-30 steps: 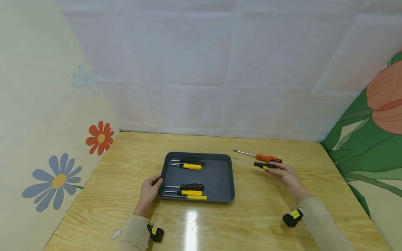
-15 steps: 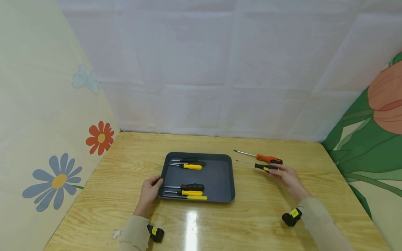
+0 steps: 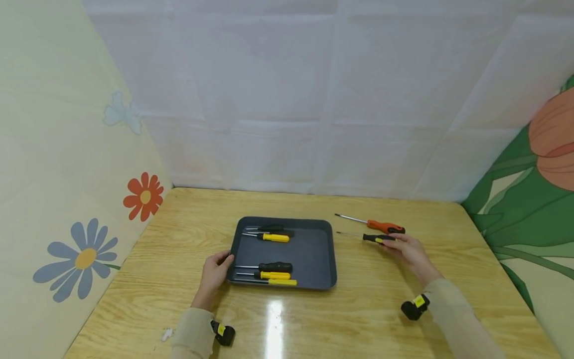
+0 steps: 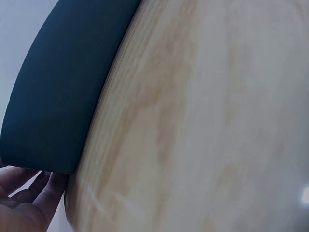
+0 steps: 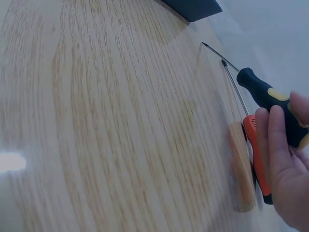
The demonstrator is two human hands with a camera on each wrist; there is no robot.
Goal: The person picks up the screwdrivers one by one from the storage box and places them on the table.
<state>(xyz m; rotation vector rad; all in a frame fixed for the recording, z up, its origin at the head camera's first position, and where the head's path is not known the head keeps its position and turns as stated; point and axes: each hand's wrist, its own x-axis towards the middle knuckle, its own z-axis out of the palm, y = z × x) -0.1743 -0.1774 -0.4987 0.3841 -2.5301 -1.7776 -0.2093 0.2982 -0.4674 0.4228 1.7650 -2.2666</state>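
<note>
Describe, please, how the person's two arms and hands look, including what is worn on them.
The left hand and right hand are bare, without gloves. The left sleeve and right sleeve are plain light beige. Beside each sleeve is a small black camera with a yellow patch.

The head view looks forward and down from above the table (image 3: 358,314). The 2 wrist views are close, the left beside the tray (image 4: 63,87), the right over the table; all 3 share the tray.
</note>
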